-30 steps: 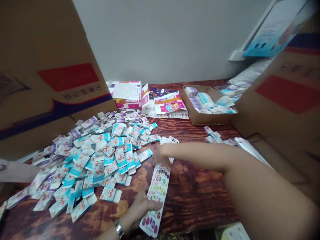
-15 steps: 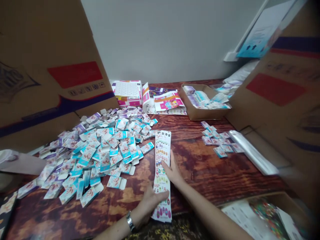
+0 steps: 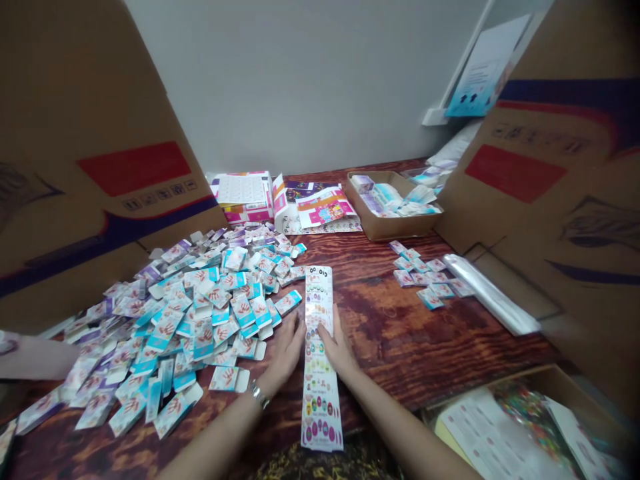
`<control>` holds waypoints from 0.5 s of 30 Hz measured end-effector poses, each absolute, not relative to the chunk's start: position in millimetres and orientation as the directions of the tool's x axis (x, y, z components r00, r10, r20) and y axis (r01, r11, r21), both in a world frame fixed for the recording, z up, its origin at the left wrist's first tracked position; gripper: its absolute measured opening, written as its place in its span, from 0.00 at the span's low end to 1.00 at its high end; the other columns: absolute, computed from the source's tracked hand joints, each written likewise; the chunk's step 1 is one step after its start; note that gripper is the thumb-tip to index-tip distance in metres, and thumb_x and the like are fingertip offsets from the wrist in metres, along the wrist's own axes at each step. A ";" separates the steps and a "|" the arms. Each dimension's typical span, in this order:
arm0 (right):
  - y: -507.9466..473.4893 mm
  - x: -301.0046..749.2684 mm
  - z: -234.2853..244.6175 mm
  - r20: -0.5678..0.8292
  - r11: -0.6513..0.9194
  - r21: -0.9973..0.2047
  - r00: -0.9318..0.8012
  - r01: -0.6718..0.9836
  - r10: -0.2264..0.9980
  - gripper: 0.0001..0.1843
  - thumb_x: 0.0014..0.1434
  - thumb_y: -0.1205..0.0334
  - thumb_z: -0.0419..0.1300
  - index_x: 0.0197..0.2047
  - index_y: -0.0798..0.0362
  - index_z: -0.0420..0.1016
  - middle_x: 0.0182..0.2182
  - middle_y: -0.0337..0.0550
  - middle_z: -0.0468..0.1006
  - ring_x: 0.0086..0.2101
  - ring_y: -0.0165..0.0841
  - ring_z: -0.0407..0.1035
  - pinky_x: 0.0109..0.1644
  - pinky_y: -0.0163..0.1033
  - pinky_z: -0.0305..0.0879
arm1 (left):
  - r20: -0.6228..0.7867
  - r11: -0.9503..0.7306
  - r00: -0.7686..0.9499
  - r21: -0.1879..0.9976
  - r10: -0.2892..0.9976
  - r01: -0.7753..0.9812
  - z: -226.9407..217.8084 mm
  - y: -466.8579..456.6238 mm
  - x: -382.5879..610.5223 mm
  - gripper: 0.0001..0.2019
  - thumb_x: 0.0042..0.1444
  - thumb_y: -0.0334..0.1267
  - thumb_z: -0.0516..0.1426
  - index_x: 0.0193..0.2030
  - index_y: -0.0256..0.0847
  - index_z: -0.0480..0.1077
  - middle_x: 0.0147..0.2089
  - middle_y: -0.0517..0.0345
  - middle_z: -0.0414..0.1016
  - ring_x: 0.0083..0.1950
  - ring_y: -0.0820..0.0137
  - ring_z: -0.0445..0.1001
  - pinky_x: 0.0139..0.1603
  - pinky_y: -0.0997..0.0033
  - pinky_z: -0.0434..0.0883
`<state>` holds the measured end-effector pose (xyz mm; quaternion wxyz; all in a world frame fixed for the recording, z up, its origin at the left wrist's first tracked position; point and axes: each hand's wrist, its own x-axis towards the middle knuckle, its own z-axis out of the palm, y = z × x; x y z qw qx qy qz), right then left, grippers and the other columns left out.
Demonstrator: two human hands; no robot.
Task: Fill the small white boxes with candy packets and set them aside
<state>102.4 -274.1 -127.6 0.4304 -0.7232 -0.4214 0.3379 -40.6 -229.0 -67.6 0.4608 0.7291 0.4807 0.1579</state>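
A long stack of printed nail sticker strips [image 3: 317, 387], with rows of coloured oval designs, lies lengthwise in front of me. My right hand [image 3: 339, 348] grips its right edge, the thumb across the top face and the fingers along the side. Beside the left edge, my left hand [image 3: 286, 347] has its fingers stretched out; whether they touch the strips I cannot tell. A metal-band watch [image 3: 260, 395] is on that wrist. To the left spreads a big heap of small white, blue and purple boxes [image 3: 203, 333] with a hand print on them.
Large cardboard cartons stand at left [image 3: 150, 213] and right [image 3: 540, 200]. A shallow box of packets [image 3: 385, 230] and pink printed packaging [image 3: 330, 208] sit at the back. Several small boxes [image 3: 420, 270] and a clear plastic bundle [image 3: 493, 297] lie right, above an open carton [image 3: 500, 433].
My left hand has moved from across the lower part of the strips up to their left side, its thumb off the top. My right hand keeps its hold. The view has shifted slightly right.
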 end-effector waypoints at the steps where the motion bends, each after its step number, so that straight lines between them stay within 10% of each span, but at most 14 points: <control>1: -272.9 104.6 -127.6 -0.124 -0.267 -0.913 0.413 0.309 0.902 0.40 0.60 0.44 0.45 0.68 0.50 0.31 0.66 0.45 0.44 0.64 0.40 0.41 0.66 0.51 0.44 | -0.209 -0.101 0.492 0.841 0.845 0.531 -69.7 -221.8 -31.3 0.28 0.64 0.51 0.36 0.67 0.40 0.42 0.69 0.50 0.45 0.69 0.67 0.44 0.66 0.58 0.49; 15: -253.6 97.9 -139.0 -0.134 -0.204 -0.968 0.383 0.148 0.914 0.40 0.60 0.42 0.46 0.68 0.46 0.34 0.65 0.44 0.50 0.62 0.40 0.48 0.64 0.50 0.50 | -0.172 -0.024 0.569 0.947 0.804 0.320 -74.1 -205.9 -1.3 0.30 0.62 0.51 0.41 0.68 0.41 0.40 0.70 0.56 0.40 0.70 0.70 0.37 0.68 0.65 0.46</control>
